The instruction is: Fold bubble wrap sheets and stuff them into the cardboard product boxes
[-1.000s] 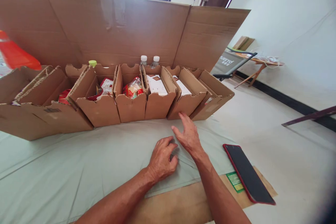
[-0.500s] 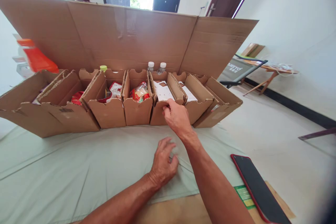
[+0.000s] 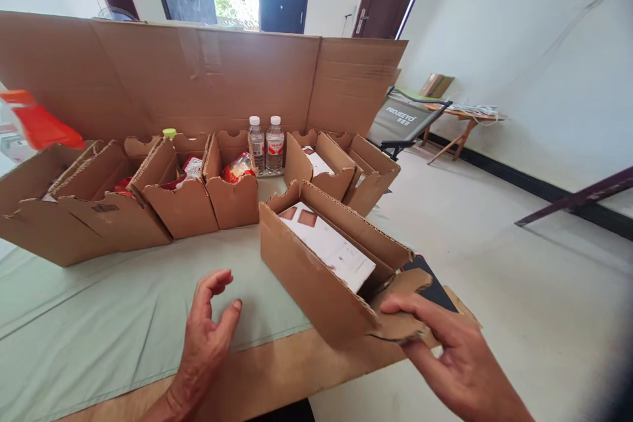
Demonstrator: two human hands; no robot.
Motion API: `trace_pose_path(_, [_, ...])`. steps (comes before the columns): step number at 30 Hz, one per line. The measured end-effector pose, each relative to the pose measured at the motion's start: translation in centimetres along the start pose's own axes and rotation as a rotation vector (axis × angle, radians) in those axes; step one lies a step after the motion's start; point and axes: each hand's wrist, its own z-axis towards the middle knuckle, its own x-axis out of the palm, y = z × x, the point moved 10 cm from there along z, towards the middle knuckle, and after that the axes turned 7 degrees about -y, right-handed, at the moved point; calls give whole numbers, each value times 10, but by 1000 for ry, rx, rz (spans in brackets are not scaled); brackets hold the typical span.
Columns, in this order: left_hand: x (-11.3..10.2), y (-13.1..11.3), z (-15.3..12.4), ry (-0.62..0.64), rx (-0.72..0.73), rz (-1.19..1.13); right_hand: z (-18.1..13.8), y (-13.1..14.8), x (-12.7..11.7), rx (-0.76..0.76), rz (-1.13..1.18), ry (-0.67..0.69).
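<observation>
A long narrow cardboard box (image 3: 306, 283), open at the top, lies at a slant across the near right part of the table. My right hand (image 3: 445, 343) grips its bent near end flap between thumb and fingers. Inside sits a white carton (image 3: 331, 247) with brownish squares on its far end. My left hand (image 3: 210, 333) hovers left of the box over the pale green cloth (image 3: 148, 303), thumb and fingers apart, holding nothing. Two water bottles (image 3: 274, 145) with white caps stand behind, in the gap between the boxes of the row.
Several cardboard boxes (image 3: 188, 211) stand in a row before a tall cardboard panel (image 3: 247, 79). Some hold red packets (image 3: 238, 168). An orange-red bottle (image 3: 44, 122) tilts at far left. A dark phone (image 3: 430, 283) lies partly behind the held box. A folding chair (image 3: 408, 115) stands beyond.
My right hand has pulled one box out of the row, toward me and to the right. The water bottles behind are now uncovered. My left hand has moved left, and the view has shifted right.
</observation>
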Motion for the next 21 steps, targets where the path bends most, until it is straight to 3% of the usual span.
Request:
trace_pose_path(3, [16,-16,17,78,14,-44,-36,-40,-39,199,-5,-220])
trace_pose_path(5, [37,-29,25,151,14,-98,-67,-71,-52,382,82,-388])
trace_pose_path(7, [63,-38,26,254,-24,-172,-92,-93,-42,500,166,-419])
trace_pose_path(9, [89,-44,19,391,-69,-265,-104,-103,-19,552,163,-336])
trace_pose_path(12, [101,-41,4,452,-117,-331,-100,-96,15,565,107,-230])
trace_pose_path(14, [81,-27,1,323,-151,-303,-82,-80,34,536,87,-226])
trace_pose_path(16, [47,-9,2,168,-169,-264,-54,-59,58,489,138,-204])
trace_pose_path(21, [-46,17,23,-113,-76,-175,25,-10,151,360,471,3])
